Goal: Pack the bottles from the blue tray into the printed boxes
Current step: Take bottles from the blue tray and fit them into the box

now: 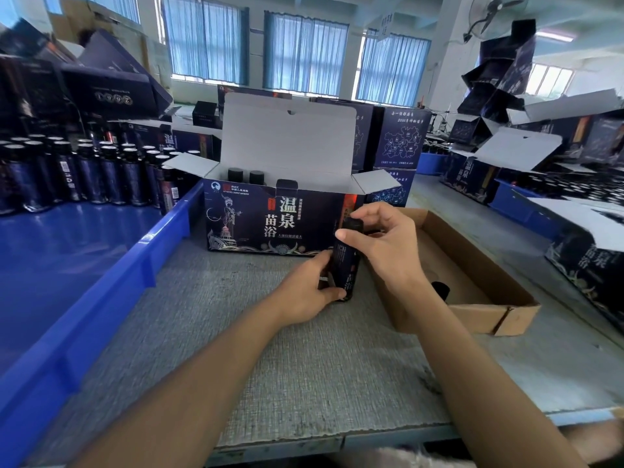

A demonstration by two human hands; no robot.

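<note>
Both forearms reach forward, left hand (304, 288) gripping the base, right hand (388, 244) pinching the cap of one dark labelled bottle (346, 265), one open navy printed cardboard box (270, 221) just beyond.

Front of the open printed box (270, 224): large pale characters 温泉 over 苗浴, and at top left a red logo with "PICC" and 中国人民保险 beside it (the small line under the big characters is too fine to read surely). The bottle (346, 265) just before that box carries 苗浴 running down its label. The map-printed box (401, 140) behind has white script in which "5000" is legible, and the printed box at the right edge (587, 261) shows 苗 and 泉, tilted.
</note>
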